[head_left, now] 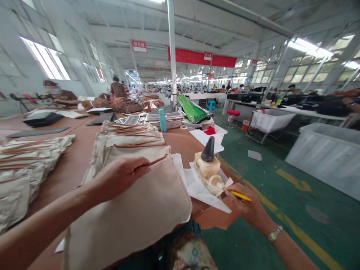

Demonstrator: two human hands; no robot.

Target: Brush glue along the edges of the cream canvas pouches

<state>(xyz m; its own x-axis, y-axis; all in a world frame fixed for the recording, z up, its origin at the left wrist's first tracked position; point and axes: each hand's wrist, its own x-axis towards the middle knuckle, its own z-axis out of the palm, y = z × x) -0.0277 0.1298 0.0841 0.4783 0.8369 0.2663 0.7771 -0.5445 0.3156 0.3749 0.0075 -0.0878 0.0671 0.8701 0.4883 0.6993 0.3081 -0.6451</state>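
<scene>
My left hand (120,176) pinches the brown-trimmed top edge of a cream bag panel (132,217), which slopes down toward my lap. Behind it stands a row of similar cream panels (131,138). My right hand (250,204) is closed around a thin yellow-handled brush (240,195). The brush's tip is at the round mouth of a cream plastic bottle (207,167) lying on its side, with white stuff at the opening. A dark cone (208,150) stands on top of the bottle. White paper (197,187) lies under it.
More cream panels (30,161) are piled at the left of the brown table (84,150). A turquoise bottle (162,120) and a green bag (192,108) are at the back. White bins (326,150) stand on the green floor at right. Other people work farther off.
</scene>
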